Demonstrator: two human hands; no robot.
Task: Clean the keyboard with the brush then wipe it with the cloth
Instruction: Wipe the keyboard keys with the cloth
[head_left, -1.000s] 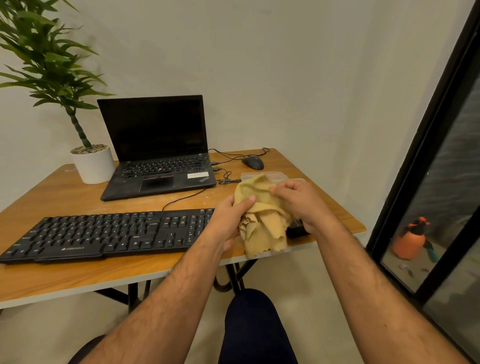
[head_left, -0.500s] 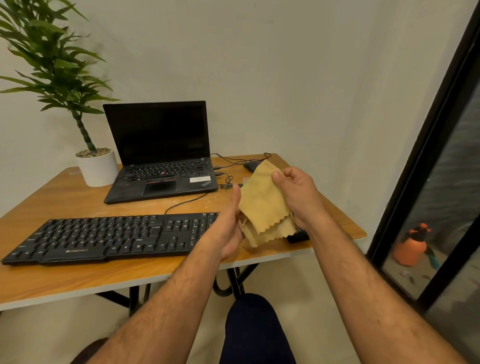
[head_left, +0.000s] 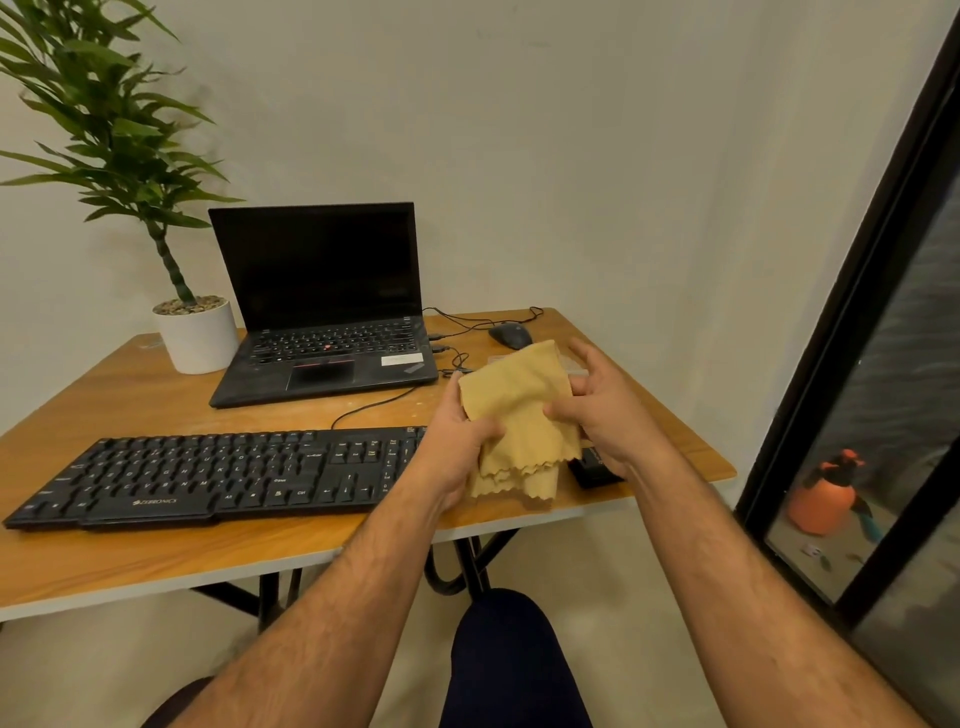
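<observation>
Both hands were up over the right end of the desk (head_left: 156, 395), holding the tan cloth (head_left: 519, 410) between them. Left hand (head_left: 457, 447) gripped the cloth's left edge, thumb on the front and fingers curled behind. Right hand (head_left: 602, 410) pinched the right side w/ thumb on the front; its upper fingers looked looser, spread past the cloth's top-right corner. Cloth was folded over, scalloped hems hanging at the bottom, off the desk surface afaict.

Black Zebronics keyboard (head_left: 218, 473) lay flat along the desk's near edge, its right end hidden behind the left hand. A small black object (head_left: 592, 467) sat on the desk just beside the right wrist, mostly hidden; can't tell what it was.

Behind: black laptop (head_left: 322, 312) open, screen dark, potted plant (head_left: 192, 332) to its left, wired mouse (head_left: 511, 334) to its right.
</observation>
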